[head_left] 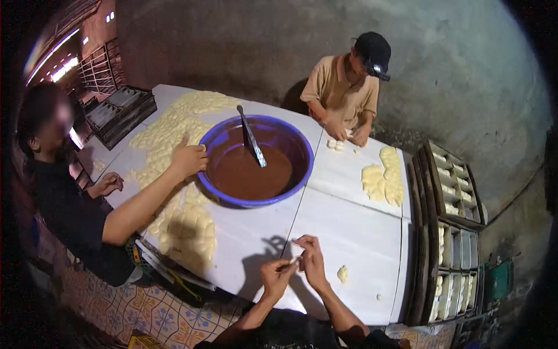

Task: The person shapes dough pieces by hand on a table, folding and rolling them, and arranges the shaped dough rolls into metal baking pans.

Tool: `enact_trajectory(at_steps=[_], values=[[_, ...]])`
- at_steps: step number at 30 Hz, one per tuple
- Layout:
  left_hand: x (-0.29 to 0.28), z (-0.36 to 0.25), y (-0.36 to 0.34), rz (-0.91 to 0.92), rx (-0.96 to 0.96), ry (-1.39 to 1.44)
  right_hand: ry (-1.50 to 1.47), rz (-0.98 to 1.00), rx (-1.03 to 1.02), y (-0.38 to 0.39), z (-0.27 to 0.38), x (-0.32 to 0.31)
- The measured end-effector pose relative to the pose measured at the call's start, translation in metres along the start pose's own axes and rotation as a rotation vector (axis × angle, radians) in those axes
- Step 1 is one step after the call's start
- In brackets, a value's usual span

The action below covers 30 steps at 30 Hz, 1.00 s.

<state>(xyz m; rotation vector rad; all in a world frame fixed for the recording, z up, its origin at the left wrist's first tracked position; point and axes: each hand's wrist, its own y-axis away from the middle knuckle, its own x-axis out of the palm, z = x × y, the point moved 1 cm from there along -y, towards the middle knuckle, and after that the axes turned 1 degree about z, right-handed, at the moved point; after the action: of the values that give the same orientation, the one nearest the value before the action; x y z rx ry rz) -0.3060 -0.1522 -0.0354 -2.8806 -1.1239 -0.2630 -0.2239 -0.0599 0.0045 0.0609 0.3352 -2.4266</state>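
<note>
Above the near edge of the white tabletop [349,238], my left hand [276,279] and my right hand [314,264] meet at the fingertips. Between them is a small pale piece of dough [297,260], mostly covered by fingers. Both hands are closed around it in a pinch. A little lump of dough [343,274] lies on the table to the right of my right hand, and a tiny scrap [379,296] sits nearer me. Beyond my hands stands a blue-purple basin [256,203] of brown filling [247,174], with a long flat spatula [251,136] leaning in it.
Many flattened dough pieces [186,232] cover the table's left side; more dough [383,180] lies far right. A co-worker's hand [189,158] reaches to the basin's left rim. Another person's hands [349,134] handle dough across the table. Metal pan racks [456,244] line the right edge.
</note>
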Motion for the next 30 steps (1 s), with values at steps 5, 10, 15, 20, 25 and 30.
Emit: enact_trajectory(at_steps=[5, 10, 15, 20, 25, 30], values=[[0.005, 0.017, -0.022, 0.339, -0.6, 1.066, -0.195, 0.258, 0.034, -0.001, -0.007, -0.003], [0.013, -0.037, -0.11, 0.95, -0.528, 1.304, -0.712, 0.384, 0.249, -0.007, -0.048, -0.018], [0.002, -0.092, -0.288, 0.361, -0.111, -0.794, -0.731, 0.214, 0.225, -0.018, -0.045, -0.024], [-0.014, -0.041, -0.321, 0.698, -0.411, -0.957, -0.773, 0.136, 0.284, -0.013, -0.075, -0.029], [0.002, -0.066, -0.276, 0.462, 0.06, -0.965, -0.932, 0.026, 0.343, -0.021, -0.077, -0.034], [0.022, -0.06, -0.173, 0.683, -0.656, 0.19, -1.38, -0.028, 0.487, -0.041, -0.091, -0.021]])
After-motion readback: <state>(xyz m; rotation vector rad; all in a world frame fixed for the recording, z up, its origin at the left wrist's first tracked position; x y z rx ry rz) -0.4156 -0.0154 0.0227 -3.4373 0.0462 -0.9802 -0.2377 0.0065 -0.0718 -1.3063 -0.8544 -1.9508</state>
